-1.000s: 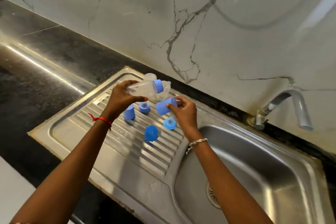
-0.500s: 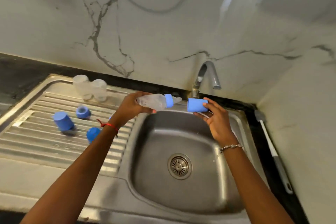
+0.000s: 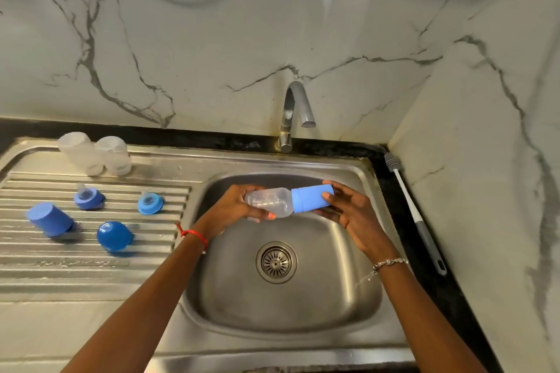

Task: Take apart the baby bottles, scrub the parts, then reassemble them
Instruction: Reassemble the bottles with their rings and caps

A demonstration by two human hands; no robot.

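Step in hand looks like reassembly: you're fitting the blue cap (image 3: 312, 197) over the top of the bottle (image 3: 269, 201), held sideways above the sink (image 3: 357, 291). Left hand (image 3: 233, 212) has its fingers wrapped round the clear body; right hand (image 3: 348, 206) grips the cap, fingers curled round it. Cap sits over the collar end; can't tell if it's fully seated.

Next move, as I judge it: press the cap home, then park the bottle on the drainboard (image 3: 91, 263), far left.

Still loose there: 2 clear bottle bodies (image 3: 94, 156), 2 collars with teats (image 3: 89, 197), 2 caps (image 3: 50, 219). Brush (image 3: 412, 206) lies on the tabletop, right.
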